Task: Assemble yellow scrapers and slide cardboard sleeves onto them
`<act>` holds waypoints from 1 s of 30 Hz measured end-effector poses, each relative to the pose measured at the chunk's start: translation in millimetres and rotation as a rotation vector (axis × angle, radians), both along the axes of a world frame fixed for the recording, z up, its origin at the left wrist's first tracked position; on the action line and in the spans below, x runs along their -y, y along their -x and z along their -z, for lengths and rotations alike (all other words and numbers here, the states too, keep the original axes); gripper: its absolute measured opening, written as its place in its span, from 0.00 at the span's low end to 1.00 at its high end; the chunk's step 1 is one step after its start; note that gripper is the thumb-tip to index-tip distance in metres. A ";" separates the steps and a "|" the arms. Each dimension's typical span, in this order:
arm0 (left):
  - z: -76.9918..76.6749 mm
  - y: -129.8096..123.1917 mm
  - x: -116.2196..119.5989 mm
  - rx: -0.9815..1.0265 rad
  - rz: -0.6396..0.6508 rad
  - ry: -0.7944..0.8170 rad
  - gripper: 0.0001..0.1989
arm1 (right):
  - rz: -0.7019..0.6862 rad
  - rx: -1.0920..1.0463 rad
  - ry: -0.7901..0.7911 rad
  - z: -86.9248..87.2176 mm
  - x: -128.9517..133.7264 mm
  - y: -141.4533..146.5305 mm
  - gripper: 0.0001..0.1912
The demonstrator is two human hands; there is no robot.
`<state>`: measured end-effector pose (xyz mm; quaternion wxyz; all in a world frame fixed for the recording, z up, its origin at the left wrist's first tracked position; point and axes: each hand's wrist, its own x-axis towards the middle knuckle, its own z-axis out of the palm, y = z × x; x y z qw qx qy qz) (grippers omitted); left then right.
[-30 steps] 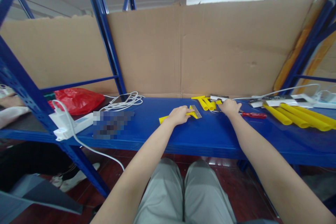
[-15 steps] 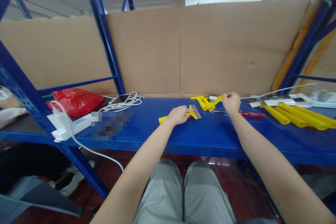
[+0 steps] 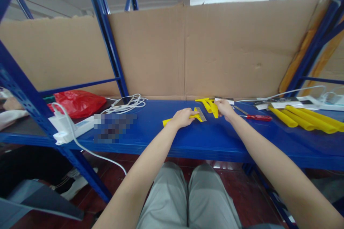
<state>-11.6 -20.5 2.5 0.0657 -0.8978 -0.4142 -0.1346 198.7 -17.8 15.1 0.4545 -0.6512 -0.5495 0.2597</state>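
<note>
My left hand [image 3: 182, 117] is closed around a yellow scraper [image 3: 167, 122] with a flat metal blade [image 3: 201, 113], low over the blue shelf [image 3: 150, 132]. Its handle sticks out to the left of my wrist, and the blade points right. My right hand [image 3: 223, 108] is closed on a yellow T-shaped scraper handle [image 3: 214, 109], the fingers hiding part of it. Just left of that lies another yellow T-shaped handle [image 3: 206, 105]. A screwdriver with a red grip [image 3: 259, 117] lies right of my right wrist, its shaft partly behind my forearm.
Several yellow tubes [image 3: 309, 118] lie at the right on flat packets. White cables [image 3: 133, 103], a power strip [image 3: 80, 128] and a red plastic bag [image 3: 77, 103] are at the left. A cardboard sheet [image 3: 220, 53] stands along the back between blue posts.
My right hand has moved left and slightly down, bringing the yellow handle beside the other one. The metal strip near the screwdriver now shows. My left hand holds the scraper in the same place.
</note>
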 end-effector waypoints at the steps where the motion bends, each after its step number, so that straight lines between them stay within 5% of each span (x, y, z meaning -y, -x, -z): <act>1: 0.1 0.0 0.0 0.000 0.002 0.001 0.22 | -0.021 -0.009 0.022 1.6 0.6 0.3 0.13; 14: 0.9 -0.1 0.1 0.017 -0.048 -0.014 0.21 | -0.082 0.113 0.164 9.8 3.1 2.6 0.06; 23: -2.5 -0.5 3.1 -0.001 -0.072 0.003 0.23 | -0.239 0.125 0.250 1.3 12.9 0.8 0.20; 30: -1.5 -0.4 2.2 -0.006 -0.057 -0.002 0.22 | -0.223 -0.006 0.184 -3.2 15.4 3.1 0.07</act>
